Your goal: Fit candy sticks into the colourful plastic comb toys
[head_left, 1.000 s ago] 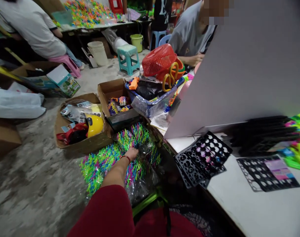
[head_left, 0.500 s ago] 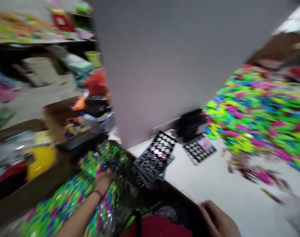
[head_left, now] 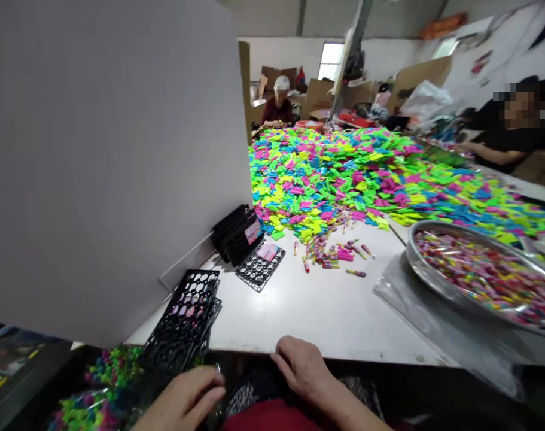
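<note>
Withdrawn from the bagged coloured pieces since the earlier frame: left hand, now low in front of the table. View swung rightward as well. Right hand noted at the front edge of the table, as before.

Left grip: narrow, with a small gap between thumb and curled fingers; nothing seen in it. Right grip: loosely curled, narrow gap at the thumb; nothing seen in it either.

Nearest to left hand: overlapping black perforated sheets, lying on the left edge of the table and jutting past it, above the bagged coloured pieces. Just beyond, flat on the table: single perforated sheet with pink label, beside a leaning black stack at the foot of the grey partition.

Farther back: broad heap of bright plastic pieces, with small printed tubes scattered at its near side. To the right: round metal tray filled with similar tubes, partly over clear plastic.
</note>
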`<state>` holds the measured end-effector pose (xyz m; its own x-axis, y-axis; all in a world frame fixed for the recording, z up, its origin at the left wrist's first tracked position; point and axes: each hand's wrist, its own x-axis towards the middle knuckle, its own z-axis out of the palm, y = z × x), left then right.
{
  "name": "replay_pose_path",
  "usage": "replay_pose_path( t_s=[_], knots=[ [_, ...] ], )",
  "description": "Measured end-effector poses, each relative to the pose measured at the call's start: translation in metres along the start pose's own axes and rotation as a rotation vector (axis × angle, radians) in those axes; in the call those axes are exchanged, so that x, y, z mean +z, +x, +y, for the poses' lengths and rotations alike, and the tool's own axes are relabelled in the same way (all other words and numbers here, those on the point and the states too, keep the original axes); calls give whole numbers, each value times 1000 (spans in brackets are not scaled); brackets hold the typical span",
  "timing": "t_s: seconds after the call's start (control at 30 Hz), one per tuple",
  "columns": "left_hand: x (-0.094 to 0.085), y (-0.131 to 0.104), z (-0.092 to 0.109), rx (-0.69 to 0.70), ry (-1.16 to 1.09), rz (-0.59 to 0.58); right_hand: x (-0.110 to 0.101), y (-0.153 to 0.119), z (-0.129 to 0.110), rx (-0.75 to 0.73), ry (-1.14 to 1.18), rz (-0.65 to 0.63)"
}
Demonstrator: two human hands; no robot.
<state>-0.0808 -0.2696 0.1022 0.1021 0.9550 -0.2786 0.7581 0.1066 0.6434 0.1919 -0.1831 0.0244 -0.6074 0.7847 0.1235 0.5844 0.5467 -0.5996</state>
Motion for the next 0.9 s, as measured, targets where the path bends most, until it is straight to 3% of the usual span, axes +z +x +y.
replay_pose_path(
  t_s=[0.07, 0.2, 0.3, 0.4, 0.53, 0.67, 0.7, 0.77, 0.83, 0.9],
  knots=[
    [0, 39, 34, 141, 59, 30, -2, -2, 0, -3, 33, 10],
    [22, 130, 63, 274, 441, 357, -8, -9, 0, 4, 153, 46],
    [34, 186, 72, 164, 690, 469, -19, -17, 3, 64, 330, 55],
    [37, 214, 81, 36, 696, 422, -38, -23, 18, 165, 481, 114],
    [28, 217, 93, 14, 594, 384, -71, -27, 53, 295, 568, 272],
    [14, 196, 101, -57, 451, 490, -91, -19, 79, 373, 613, 393],
    [13, 188, 102, -83, 334, 516, -91, -15, 81, 399, 685, 400],
    [15, 170, 105, -133, -115, 488, -87, -4, 79, 446, 896, 407],
    [26, 151, 107, -176, -682, 354, -80, 9, 70, 463, 1143, 416],
    [41, 131, 109, -211, -1011, 214, -74, 22, 59, 443, 1379, 414]
  ],
)
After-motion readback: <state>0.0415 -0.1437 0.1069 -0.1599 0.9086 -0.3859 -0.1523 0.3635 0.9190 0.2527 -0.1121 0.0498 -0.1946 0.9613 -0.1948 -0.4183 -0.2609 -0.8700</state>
